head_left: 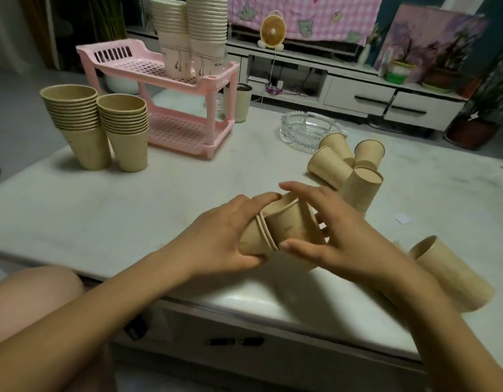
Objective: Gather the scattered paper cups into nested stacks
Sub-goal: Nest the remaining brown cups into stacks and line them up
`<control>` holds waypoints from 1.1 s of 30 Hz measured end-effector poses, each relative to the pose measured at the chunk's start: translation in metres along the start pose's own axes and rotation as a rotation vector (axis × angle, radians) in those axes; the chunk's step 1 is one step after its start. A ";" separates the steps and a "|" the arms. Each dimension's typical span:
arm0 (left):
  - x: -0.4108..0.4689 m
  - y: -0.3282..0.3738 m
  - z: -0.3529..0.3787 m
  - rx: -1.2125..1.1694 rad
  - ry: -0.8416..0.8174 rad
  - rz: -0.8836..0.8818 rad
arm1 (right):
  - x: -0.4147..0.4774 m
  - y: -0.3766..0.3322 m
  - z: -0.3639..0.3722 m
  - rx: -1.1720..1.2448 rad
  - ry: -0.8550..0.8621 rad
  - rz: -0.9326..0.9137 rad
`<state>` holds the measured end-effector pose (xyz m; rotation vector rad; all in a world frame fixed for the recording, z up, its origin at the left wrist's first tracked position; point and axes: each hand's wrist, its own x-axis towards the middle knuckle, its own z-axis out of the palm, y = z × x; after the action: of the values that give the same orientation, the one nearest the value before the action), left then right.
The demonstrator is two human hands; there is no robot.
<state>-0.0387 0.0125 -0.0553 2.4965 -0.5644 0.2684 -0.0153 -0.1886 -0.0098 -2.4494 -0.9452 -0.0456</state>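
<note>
Paper cups (289, 224), apparently nested, between left fingers (261, 200), right fingers (304, 247).

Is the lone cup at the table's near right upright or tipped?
Tipped: the cup lies on its side, open rim facing left.

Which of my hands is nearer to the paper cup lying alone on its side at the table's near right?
Right. The right hand holds the nested cups just left of that lone cup; the left hand grips the same cups farther left.
</note>
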 end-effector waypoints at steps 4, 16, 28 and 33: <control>-0.001 -0.005 -0.003 -0.016 0.041 -0.071 | 0.007 0.011 -0.004 0.144 0.265 0.039; 0.004 -0.006 0.000 -0.257 0.148 -0.195 | 0.012 0.012 0.008 0.461 0.177 0.155; -0.001 0.002 0.001 -0.231 0.110 -0.013 | 0.022 0.027 -0.023 0.231 0.364 0.327; 0.001 0.002 0.004 -0.189 0.083 -0.014 | 0.051 0.070 -0.046 -0.305 0.233 0.766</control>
<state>-0.0386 0.0085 -0.0574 2.2951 -0.5134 0.2974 0.0743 -0.2230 0.0096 -2.8410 0.1437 -0.2130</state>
